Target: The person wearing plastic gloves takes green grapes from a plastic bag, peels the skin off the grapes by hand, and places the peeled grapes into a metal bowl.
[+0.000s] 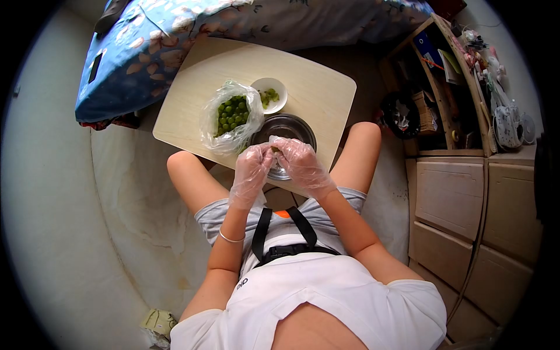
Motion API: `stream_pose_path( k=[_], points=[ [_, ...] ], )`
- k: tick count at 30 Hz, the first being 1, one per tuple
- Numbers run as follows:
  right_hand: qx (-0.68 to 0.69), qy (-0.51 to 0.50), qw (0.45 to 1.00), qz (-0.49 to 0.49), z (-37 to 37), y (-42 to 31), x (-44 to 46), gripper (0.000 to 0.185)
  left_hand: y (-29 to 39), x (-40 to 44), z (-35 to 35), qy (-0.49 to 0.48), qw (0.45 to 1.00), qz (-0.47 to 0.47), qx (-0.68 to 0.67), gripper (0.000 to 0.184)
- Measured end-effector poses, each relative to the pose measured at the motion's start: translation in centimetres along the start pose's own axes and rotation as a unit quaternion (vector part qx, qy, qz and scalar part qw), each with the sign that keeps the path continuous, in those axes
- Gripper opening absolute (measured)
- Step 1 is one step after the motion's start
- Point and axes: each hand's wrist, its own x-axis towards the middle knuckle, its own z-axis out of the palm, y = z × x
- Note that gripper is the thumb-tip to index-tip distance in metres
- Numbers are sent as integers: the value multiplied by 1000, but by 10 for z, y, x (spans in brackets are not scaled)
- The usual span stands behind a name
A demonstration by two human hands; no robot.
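Observation:
Both my hands wear clear plastic gloves and meet over a steel bowl (pixel 309 129). My left hand (pixel 254 168) is closed, its fingertips pinched against those of my right hand (pixel 300 163), also closed. Between the fingertips a small green piece that looks like a grape (pixel 275 149) is mostly hidden. Just beyond my left hand an open clear plastic bag (pixel 209 119) holds many round green grapes (pixel 232 114). A white bowl (pixel 282 107) with small green pieces inside stands behind the steel bowl. My hands cover part of the steel bowl's contents.
The pale low table (pixel 321 87) reaches between my knees. A bed with a blue floral cover (pixel 146 64) stands beyond it. At the right are a wooden shelf (pixel 434 93), a black-lined bin (pixel 402 114) and drawers (pixel 449 189).

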Motion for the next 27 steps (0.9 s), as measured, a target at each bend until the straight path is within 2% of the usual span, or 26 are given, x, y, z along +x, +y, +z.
stream_pose_path(
  k=[2,7,10,12,13,14,15,16,18,19,21,22,24,27],
  points=[
    [6,14,1000,-9,2,3,0,27,9,0,-3,12,999,26,29,18],
    [39,29,999,-6,4,6,0,24,18,-2,-5,24,999,12,23,17],
    [118,25,992,27,0,7,0,26,8,-2,-4,22,1000,-8,-16,17],
    [236,-31,960,148,-7,6,1,26,1,-2,-2,12,998,-26,-53,17],
    [236,-30,960,148,-4,11,-1,26,-3,-1,0,9,990,-47,-136,18],
    [379,-30,902,204,2,19,-4,25,-7,-2,1,5,974,-68,-218,18],
    [511,-28,820,255,6,23,-5,25,-6,-2,-1,5,974,-68,-218,18],
    [511,-29,821,253,8,26,-7,25,-6,-1,-3,-13,960,-78,-269,19],
    [694,-8,658,291,11,31,-10,28,0,0,-3,-31,943,-85,-321,19],
    [693,-8,659,291,14,34,-10,28,7,-1,-4,-26,937,-98,-335,20],
    [751,-7,595,286,22,38,-12,31,8,-2,-3,-21,930,-111,-350,21],
    [751,-7,595,286,25,41,-13,31,4,-2,-1,-21,939,-100,-328,22],
    [711,-17,649,271,28,43,-15,30,1,-2,1,-21,947,-88,-307,22],
    [700,-18,656,283,29,42,-15,31,2,-2,2,-32,946,-91,-311,22]
  ],
)
